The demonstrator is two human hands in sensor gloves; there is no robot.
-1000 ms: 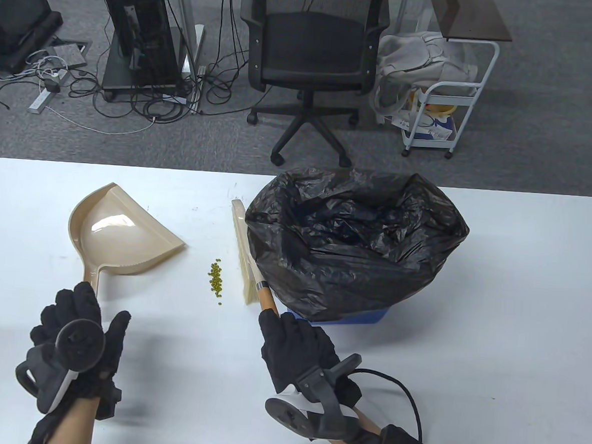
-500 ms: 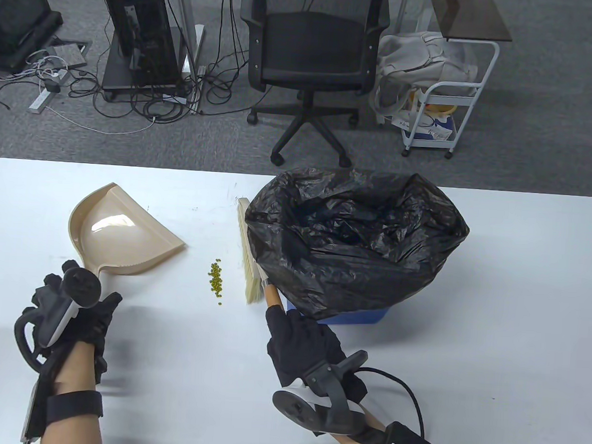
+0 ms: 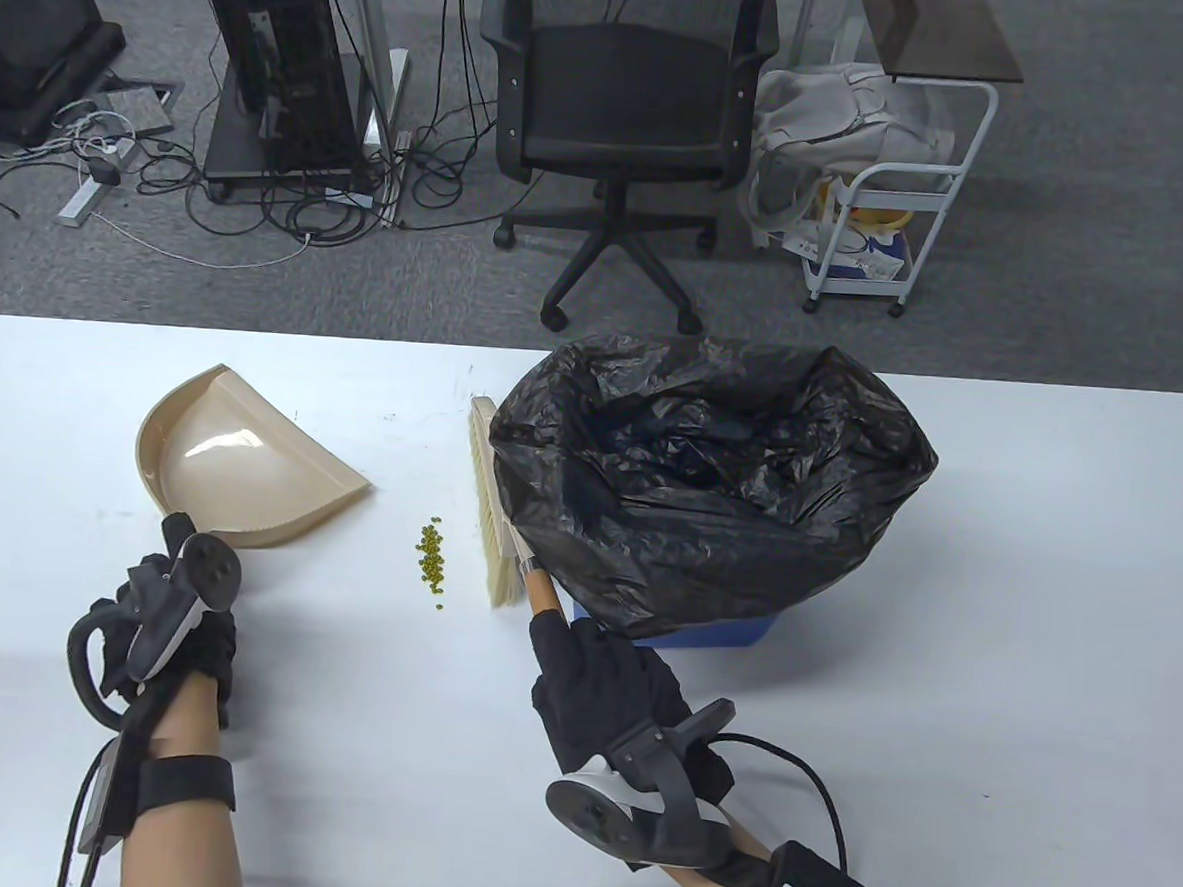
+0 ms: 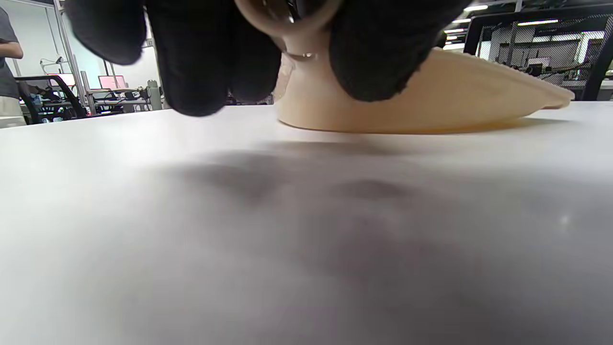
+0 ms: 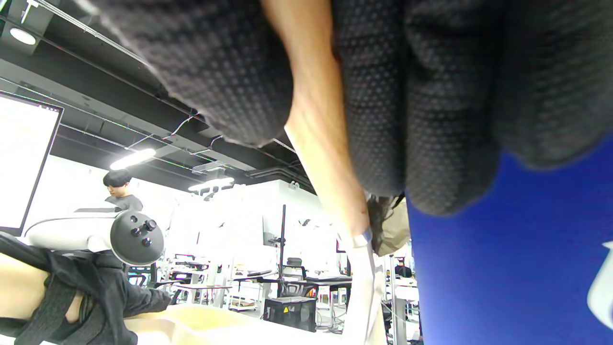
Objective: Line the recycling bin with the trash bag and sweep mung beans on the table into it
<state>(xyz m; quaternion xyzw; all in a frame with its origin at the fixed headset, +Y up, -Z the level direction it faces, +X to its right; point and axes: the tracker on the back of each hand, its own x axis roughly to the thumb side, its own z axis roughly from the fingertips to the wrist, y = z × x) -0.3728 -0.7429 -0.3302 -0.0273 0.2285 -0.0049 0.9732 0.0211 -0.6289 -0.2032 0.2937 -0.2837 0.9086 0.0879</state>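
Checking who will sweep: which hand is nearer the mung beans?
Right. The right hand grips the brush handle just below-right of the mung beans; the left hand sits farther left, at the dustpan handle.

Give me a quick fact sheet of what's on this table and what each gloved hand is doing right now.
bin: blue recycling bin, lined with a black trash bag, on the right half of the white table
mung beans: small green pile between dustpan and brush
dustpan: beige, lying flat, on the left
brush: bristle head lying against the bag
left hand: closing round the dustpan's handle
right hand: gripping the brush's wooden handle
beans swept: not yet
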